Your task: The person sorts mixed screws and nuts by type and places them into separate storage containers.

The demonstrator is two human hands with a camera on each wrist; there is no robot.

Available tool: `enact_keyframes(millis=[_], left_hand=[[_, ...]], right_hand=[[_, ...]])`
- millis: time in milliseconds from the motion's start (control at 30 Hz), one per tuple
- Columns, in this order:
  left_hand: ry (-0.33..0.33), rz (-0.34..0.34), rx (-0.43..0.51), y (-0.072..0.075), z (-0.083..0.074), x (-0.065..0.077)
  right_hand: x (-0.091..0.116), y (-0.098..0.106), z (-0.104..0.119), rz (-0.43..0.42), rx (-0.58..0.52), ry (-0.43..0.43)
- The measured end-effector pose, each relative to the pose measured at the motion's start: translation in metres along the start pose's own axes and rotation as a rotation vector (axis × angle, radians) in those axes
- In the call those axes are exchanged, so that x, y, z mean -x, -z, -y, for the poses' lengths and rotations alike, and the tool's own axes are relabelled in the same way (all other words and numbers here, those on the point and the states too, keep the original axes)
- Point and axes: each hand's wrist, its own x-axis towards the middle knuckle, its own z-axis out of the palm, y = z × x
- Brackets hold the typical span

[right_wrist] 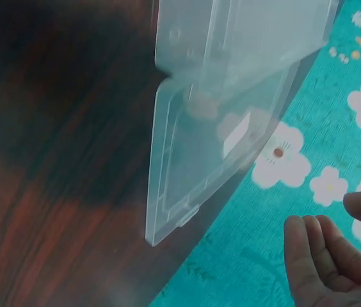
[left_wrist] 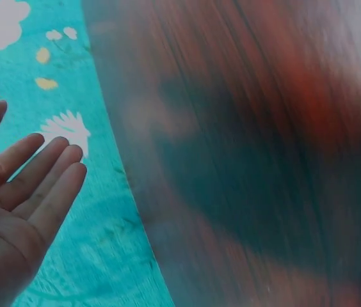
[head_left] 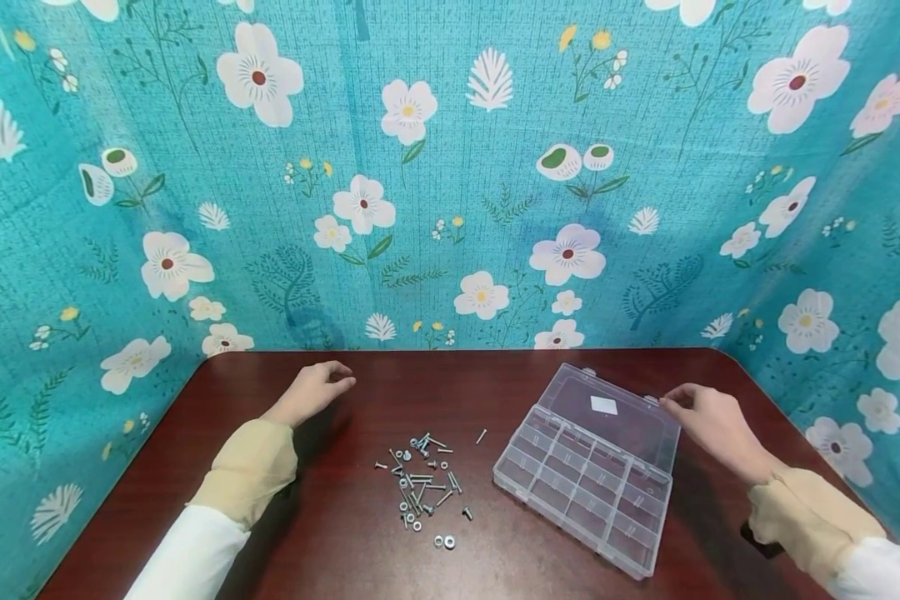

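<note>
A clear plastic compartment box (head_left: 581,531) lies at the right of the table, its lid (head_left: 630,429) folded back and flat toward the far edge. My right hand (head_left: 708,417) is at the lid's outer right corner, fingers loosely bent with nothing between them. In the right wrist view a gap shows between these fingertips (right_wrist: 294,224) and the lid. My left hand (head_left: 315,393) hovers over the left of the table; its fingers (left_wrist: 59,185) are fairly straight and hold nothing. Between the hands lies a loose heap of screws (head_left: 420,479), with nuts and washers among them.
The dark red-brown table (head_left: 330,533) has rounded far corners. Behind it and along both sides hangs a turquoise floral cloth (head_left: 435,208). Two ring-shaped nuts or washers (head_left: 449,542) lie nearer than the heap, and a single screw (head_left: 482,436) lies toward the box.
</note>
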Motion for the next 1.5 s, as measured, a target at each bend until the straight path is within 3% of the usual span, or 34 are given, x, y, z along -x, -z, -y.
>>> enact_keyframes(millis=[467, 767, 1133, 1300, 1500], left_hand=[[-0.014, 0.045, 0.066, -0.012, -0.021, 0.014], [-0.076, -0.001, 0.084, -0.019, -0.032, 0.021], [-0.121, 0.017, 0.081, -0.027, -0.046, 0.024], [-0.116, 0.052, 0.105, -0.034, -0.049, 0.025], [-0.167, 0.097, 0.092, -0.043, -0.054, 0.026]], right_hand=[[0.033, 0.005, 0.018, 0.101, 0.003, -0.067], [0.051, 0.010, 0.020, 0.128, 0.002, -0.110], [0.062, -0.001, 0.011, 0.221, -0.030, -0.242], [0.068, -0.007, 0.006, 0.229, -0.053, -0.284], [0.073, -0.019, -0.001, 0.225, -0.109, -0.323]])
